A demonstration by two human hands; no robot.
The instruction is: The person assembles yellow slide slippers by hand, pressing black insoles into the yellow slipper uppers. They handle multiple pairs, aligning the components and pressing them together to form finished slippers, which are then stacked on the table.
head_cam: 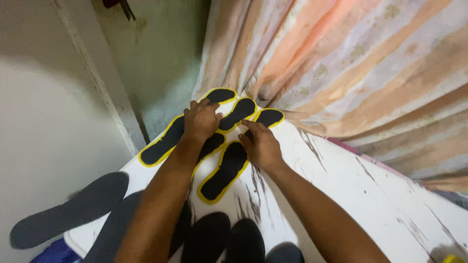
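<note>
Risk: left hand point(201, 121) flat and right hand point(261, 144) fingertip-pressing yellow-edged black insoles point(225, 171) at worktop point(370, 195) far corner; wet yellow edging may smear.

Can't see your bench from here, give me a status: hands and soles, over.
Left hand flat on yellow-edged black soles. Right hand fingertips on rightmost sole. Striped curtain crowds the far end.

Both forearms and hands are bare, with no sleeves.
</note>
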